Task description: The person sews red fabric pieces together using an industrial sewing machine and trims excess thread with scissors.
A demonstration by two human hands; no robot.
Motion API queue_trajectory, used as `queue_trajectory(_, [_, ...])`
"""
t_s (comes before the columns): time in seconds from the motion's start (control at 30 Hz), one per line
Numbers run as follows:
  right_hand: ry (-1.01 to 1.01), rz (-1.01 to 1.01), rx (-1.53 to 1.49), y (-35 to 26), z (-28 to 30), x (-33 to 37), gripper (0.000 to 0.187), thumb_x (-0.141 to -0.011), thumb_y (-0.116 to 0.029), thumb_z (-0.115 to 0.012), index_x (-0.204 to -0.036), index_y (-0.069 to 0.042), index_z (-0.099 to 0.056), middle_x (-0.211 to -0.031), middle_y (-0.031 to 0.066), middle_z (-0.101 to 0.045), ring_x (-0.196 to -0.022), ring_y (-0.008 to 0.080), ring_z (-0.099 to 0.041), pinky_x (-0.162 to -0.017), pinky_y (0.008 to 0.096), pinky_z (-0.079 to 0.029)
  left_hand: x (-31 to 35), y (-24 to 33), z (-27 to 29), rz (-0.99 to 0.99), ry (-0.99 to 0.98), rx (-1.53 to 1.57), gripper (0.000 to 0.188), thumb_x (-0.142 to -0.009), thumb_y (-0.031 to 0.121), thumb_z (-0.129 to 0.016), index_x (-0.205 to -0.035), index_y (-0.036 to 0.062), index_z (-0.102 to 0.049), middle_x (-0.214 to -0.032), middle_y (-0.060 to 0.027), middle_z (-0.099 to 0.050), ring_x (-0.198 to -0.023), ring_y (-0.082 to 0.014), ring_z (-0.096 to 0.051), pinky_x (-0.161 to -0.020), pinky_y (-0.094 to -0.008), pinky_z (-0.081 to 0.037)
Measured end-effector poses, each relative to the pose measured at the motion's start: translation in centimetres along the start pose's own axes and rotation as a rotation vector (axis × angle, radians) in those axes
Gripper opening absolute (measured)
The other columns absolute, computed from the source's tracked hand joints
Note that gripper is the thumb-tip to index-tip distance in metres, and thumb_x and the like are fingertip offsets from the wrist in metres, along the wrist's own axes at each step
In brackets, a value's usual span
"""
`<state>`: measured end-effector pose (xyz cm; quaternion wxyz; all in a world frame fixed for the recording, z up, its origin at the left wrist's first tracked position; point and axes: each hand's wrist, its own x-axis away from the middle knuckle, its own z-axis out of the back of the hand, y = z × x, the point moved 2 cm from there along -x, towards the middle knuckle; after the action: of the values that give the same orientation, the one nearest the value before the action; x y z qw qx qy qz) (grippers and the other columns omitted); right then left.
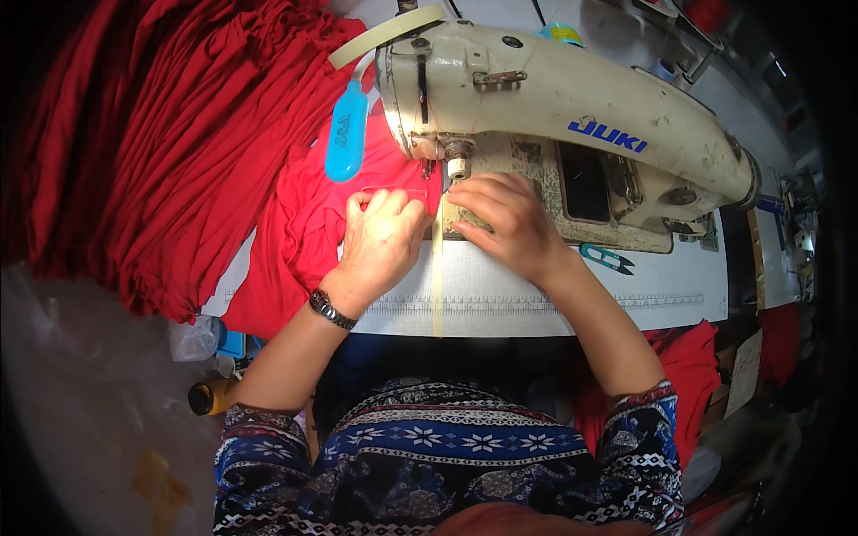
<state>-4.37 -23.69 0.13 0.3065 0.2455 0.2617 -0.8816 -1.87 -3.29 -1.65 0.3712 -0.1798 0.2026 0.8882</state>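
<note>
Red knit fabric (299, 210) lies on the white table to the left of the sewing machine's (500, 80) needle. My left hand (386, 234) rests on this fabric with its fingers bent and closed on it, just in front of the presser foot (427, 170). On the other side of the needle, my right hand (505, 219) reaches toward the fabric's edge. Its fingertips are beside the foot, and the thumb stands apart from the fingers. Between both hands a narrow pale yellow strip (438, 277) runs down to the table's front edge.
A big pile of red fabric (170, 134) fills the left side. A blue-handled lamp (347, 134) hangs by the machine head. Teal thread snips (606, 259) lie right of my right hand, behind a printed ruler (500, 305). More red cloth (684, 357) hangs at the lower right.
</note>
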Motion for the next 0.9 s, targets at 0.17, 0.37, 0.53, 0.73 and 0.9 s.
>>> queue_trajectory(0.17, [-0.154, -0.002, -0.065, 1.7, -2.4, -1.6, 0.032, -0.083, -0.022, -0.074, -0.112, -0.008, -0.07, -0.11, 0.0053, -0.07, -0.107, 0.0247, -0.063, -0.101, 0.043, -0.039, -0.4, 0.2, -0.3, 0.153, 0.04, 0.135, 0.009, -0.092, 0.015, -0.067, -0.091, 0.0071, -0.063, -0.095, -0.0059, -0.06, -0.098, -0.0264, -0.056, -0.086, -0.042, -0.037])
queue_trajectory(0.37, [-0.06, 0.062, -0.041, 2.3, -4.1, -1.9, 0.022, -0.083, -0.016, -0.071, -0.105, -0.01, -0.072, -0.096, 0.0053, -0.068, -0.1, 0.0244, -0.063, -0.094, 0.0456, -0.042, -0.4, 0.1, 0.5, 0.156, 0.028, 0.184, 0.026, -0.086, 0.017, -0.072, -0.105, 0.0059, -0.059, -0.108, -0.0099, -0.059, -0.103, -0.0281, -0.056, -0.088, -0.0419, -0.038])
queue_trajectory(0.53, [-0.014, -0.034, -0.112, 2.3, -4.0, -2.0, 0.015, -0.087, -0.015, -0.069, -0.1, -0.011, -0.074, -0.088, 0.0054, -0.067, -0.093, 0.0257, -0.063, -0.093, 0.0439, -0.042, -0.9, -4.4, 2.2, 0.154, 0.089, -0.287, 0.043, -0.071, 0.009, -0.074, -0.111, 0.0067, -0.059, -0.113, -0.0112, -0.059, -0.108, -0.0318, -0.057, -0.094, -0.0503, -0.037])
queue_trajectory(0.73, [0.011, -0.085, -0.178, 2.6, -4.0, -2.6, 0.01, -0.089, -0.016, -0.066, -0.089, -0.007, -0.069, -0.083, 0.0107, -0.067, -0.084, 0.0337, -0.064, -0.082, 0.0465, -0.045, 1.7, 1.0, 3.1, -0.052, 0.045, 0.053, 0.036, -0.076, 0.003, -0.074, -0.111, 0.0046, -0.063, -0.106, -0.0148, -0.063, -0.096, -0.0332, -0.063, -0.087, -0.045, -0.047])
queue_trajectory(0.9, [0.057, -0.107, -0.198, 2.5, -4.3, -2.8, 0.011, -0.09, -0.017, -0.066, -0.086, -0.006, -0.068, -0.083, 0.0121, -0.068, -0.081, 0.0355, -0.063, -0.079, 0.0477, -0.045, -0.4, -1.5, 1.4, 0.077, 0.246, 0.28, 0.035, -0.082, 0.004, -0.074, -0.115, -0.0031, -0.062, -0.107, -0.0198, -0.067, -0.1, -0.0396, -0.066, -0.091, -0.0412, -0.054])
